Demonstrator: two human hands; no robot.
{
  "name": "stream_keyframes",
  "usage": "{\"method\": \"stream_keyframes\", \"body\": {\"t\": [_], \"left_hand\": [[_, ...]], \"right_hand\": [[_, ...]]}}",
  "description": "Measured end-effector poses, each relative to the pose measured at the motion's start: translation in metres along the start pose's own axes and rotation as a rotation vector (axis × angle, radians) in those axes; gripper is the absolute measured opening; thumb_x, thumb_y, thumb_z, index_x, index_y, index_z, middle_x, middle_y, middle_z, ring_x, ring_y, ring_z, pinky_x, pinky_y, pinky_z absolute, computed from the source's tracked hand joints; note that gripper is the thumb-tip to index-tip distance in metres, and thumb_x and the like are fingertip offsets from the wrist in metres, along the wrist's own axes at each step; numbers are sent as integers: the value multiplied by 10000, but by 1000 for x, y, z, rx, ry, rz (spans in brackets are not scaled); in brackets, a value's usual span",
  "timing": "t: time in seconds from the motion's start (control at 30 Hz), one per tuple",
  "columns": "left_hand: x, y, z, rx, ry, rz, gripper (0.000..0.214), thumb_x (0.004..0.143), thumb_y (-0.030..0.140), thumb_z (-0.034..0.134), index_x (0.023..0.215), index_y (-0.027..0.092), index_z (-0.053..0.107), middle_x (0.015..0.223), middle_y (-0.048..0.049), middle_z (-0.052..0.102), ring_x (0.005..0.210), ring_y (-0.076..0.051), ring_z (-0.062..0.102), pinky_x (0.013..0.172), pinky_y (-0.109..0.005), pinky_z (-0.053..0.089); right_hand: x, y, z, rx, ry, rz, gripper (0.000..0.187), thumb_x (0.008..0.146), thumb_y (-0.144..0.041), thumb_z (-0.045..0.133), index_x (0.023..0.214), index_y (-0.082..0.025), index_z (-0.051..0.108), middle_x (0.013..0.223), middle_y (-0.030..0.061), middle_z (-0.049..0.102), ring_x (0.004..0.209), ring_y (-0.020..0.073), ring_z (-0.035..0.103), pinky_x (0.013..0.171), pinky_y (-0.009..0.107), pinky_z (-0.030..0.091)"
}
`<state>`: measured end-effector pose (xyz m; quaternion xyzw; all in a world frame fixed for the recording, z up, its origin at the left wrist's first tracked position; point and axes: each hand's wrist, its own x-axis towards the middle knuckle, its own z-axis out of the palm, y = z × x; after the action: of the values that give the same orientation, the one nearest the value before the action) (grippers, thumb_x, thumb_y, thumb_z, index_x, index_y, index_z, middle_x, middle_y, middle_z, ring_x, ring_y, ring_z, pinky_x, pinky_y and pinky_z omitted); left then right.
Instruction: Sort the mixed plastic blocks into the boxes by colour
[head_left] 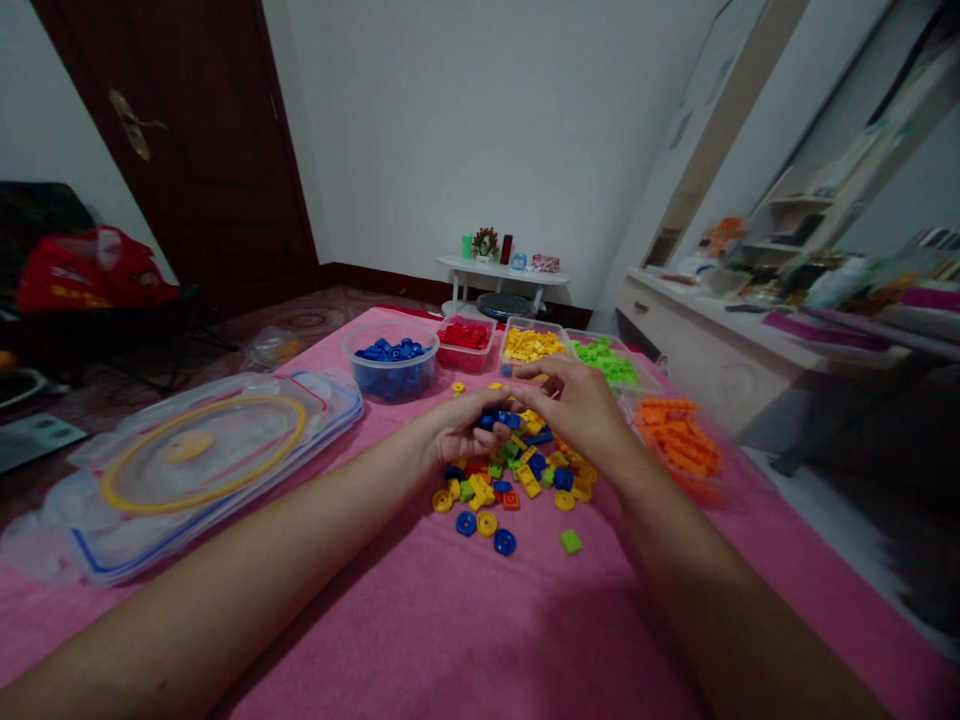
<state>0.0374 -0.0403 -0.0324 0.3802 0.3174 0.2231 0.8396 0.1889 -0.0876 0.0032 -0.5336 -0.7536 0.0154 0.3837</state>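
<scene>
A heap of small mixed plastic pieces, blue, yellow, green, orange and red, lies on the pink cloth. My left hand rests at the heap's left top, its fingers curled round several blue pieces. My right hand hovers over the heap's right top with its fingers bent and pinched; what they hold is hidden. Behind the heap stand a round tub of blue pieces, a box of red ones, a box of yellow ones, a box of green ones and a box of orange ones.
Clear container lids lie stacked on the left of the cloth. A dark door and a red bag are at the far left. A small white table stands by the wall, and a white cabinet runs along the right.
</scene>
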Motion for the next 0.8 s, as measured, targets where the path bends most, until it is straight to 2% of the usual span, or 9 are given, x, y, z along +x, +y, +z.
{"method": "stream_keyframes", "body": {"t": [0.1,0.2,0.27,0.33,0.43,0.53,0.6,0.7,0.8], "left_hand": [[-3,15,-2,73,76,112,119,845,235,549,801,126,534,594,24,452,384,-2,348,309,-70,156],[-7,47,-7,259,228,350,96,826,203,540,784,118,549,615,12,495,384,6,321,323,-89,134],[-7,74,-17,484,425,524,106,808,213,542,773,117,569,615,6,531,396,-2,338,341,-113,161],[-7,100,-34,792,672,621,152,793,261,548,784,123,611,612,1,569,423,-23,385,391,-136,263],[-6,125,-65,1213,896,589,235,775,299,538,844,122,676,641,-39,633,493,-75,492,491,-184,369],[-9,130,-84,1570,933,443,281,767,353,548,802,127,712,707,-84,681,626,-136,585,587,-209,403],[-10,125,-84,1752,944,386,295,752,397,565,787,158,733,797,-96,705,756,-189,620,653,-232,411],[-9,108,-66,1875,924,445,286,753,392,562,872,207,745,936,-85,712,894,-234,621,734,-265,413],[0,87,-43,1847,741,537,262,757,318,569,920,204,738,956,-66,715,884,-196,622,752,-239,417]], "right_hand": [[2,4,-7,7,90,21,148,767,-250,624,852,-178,722,826,39,692,652,120,563,611,237,415],[3,2,-14,23,123,36,128,771,-240,607,794,-179,717,780,32,693,635,121,571,604,238,418],[4,1,-17,38,126,43,132,772,-242,601,789,-181,716,769,29,695,630,123,575,600,239,419],[4,2,-18,38,133,49,132,768,-246,601,782,-184,717,766,28,696,629,124,576,600,240,421],[5,10,-20,17,153,45,138,765,-248,600,789,-186,721,777,29,696,625,122,576,604,242,422],[6,21,-21,-42,158,53,146,765,-247,593,790,-184,722,784,34,694,625,124,572,612,249,417],[6,29,-18,-93,143,72,148,763,-249,591,782,-184,722,776,34,691,637,130,570,609,251,408],[5,38,-12,-146,88,106,156,764,-245,581,790,-185,723,767,31,689,650,136,570,592,244,392],[2,44,-7,-172,27,122,170,768,-235,565,805,-188,724,791,32,691,668,138,578,595,238,394]]}}
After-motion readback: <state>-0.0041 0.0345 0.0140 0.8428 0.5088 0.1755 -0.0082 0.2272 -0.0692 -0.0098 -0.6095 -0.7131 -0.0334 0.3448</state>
